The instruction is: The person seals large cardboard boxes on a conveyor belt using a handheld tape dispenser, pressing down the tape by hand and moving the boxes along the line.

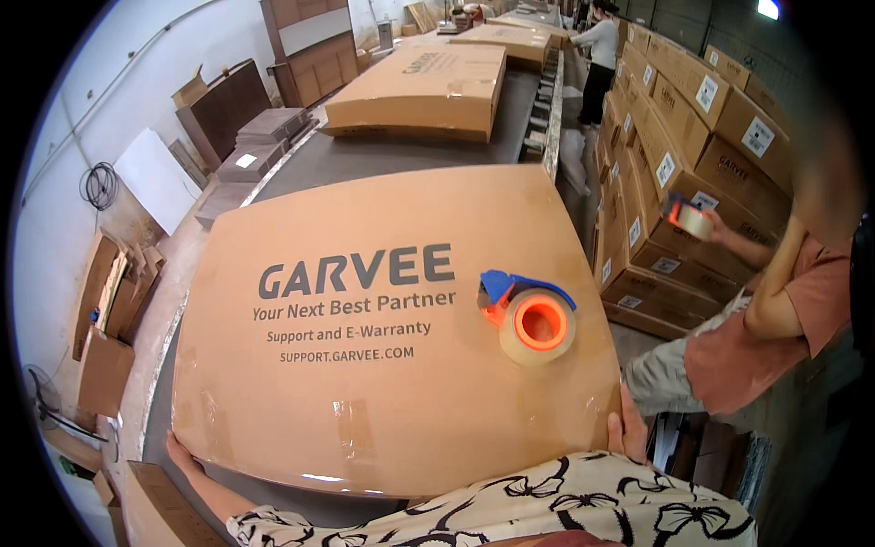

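A large flat cardboard box [365,401] lies on the grey conveyor right in front of me, dark printing on its top and clear tape near its front edge. My left hand [184,454] grips the box's near left corner, its fingers partly hidden. At the near right edge, my right hand [629,425] is closed against the box's side. On the right half of the box top rests a tape dispenser [494,288], blue and orange, carrying a thick roll of clear tape [538,351]. Neither hand touches the dispenser.
Farther along the conveyor [305,169] lie more boxes [419,87]. Stacked cartons [684,155] line the right side. A co-worker [756,337] there holds another tape dispenser [690,219]; a second person [599,59] stands farther back. Brown panels [264,137] sit left of the conveyor.
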`<state>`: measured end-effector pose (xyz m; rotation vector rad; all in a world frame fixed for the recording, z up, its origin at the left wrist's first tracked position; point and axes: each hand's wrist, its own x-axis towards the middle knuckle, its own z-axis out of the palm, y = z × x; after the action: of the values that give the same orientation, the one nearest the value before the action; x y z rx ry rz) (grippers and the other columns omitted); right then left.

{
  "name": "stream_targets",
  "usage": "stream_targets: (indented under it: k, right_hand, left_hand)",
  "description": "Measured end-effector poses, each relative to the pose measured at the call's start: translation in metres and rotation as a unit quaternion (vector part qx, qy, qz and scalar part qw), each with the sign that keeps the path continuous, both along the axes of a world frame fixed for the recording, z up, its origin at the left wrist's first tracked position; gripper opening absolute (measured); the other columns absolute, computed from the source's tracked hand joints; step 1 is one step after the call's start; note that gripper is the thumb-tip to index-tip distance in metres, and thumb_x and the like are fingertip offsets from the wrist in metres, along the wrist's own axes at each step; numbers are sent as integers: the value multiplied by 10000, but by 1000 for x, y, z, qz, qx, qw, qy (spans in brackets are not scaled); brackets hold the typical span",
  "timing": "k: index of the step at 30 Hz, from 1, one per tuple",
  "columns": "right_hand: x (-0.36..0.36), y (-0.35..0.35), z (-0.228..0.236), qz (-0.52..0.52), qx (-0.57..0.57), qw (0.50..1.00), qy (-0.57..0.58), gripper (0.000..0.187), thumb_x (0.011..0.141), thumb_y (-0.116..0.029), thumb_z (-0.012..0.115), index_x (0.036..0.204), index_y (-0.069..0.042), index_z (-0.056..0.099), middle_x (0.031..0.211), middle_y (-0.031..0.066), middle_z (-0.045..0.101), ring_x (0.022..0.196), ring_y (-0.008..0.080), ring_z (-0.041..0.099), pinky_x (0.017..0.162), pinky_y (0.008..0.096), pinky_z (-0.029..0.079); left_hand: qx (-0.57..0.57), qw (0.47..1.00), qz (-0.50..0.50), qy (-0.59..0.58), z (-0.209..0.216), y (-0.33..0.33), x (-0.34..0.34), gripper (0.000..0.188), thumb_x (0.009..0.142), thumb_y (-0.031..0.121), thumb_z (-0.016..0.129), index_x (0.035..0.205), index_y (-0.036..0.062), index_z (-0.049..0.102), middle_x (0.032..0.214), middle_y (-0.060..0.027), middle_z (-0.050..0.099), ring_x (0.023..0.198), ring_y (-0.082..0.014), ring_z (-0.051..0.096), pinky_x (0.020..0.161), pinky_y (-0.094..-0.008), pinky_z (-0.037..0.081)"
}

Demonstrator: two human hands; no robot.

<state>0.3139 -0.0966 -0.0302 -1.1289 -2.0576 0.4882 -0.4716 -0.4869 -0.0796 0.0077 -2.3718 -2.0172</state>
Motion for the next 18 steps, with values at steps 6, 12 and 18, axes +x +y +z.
stream_targets:
  k: [6,12,18]
  right_hand:
    - [10,101,27,35,-9,999,-19,420,914,-112,479,1297,58,457,1180,261,573,1057,384,590,918,385,454]
    - [10,263,38,70,18,996,55,288,931,-131,492,1138,46,586,1087,233,625,1016,361,603,887,385,461]
    - [-26,377,32,140,28,990,19,286,960,-160,473,1100,49,610,1011,191,661,922,309,643,857,357,482]
  left_hand:
    - [-59,995,80,20,-23,-50,93,426,954,367,474,1073,-26,586,1022,-108,614,926,-212,567,824,-360,442]
    - [-145,951,271,-14,-5,-38,307,589,950,455,445,990,-109,611,970,-200,652,881,-300,606,806,-396,454]
    - [-358,872,334,-10,16,-76,444,649,922,510,426,1009,-110,596,1012,-278,617,960,-389,577,853,-441,424]
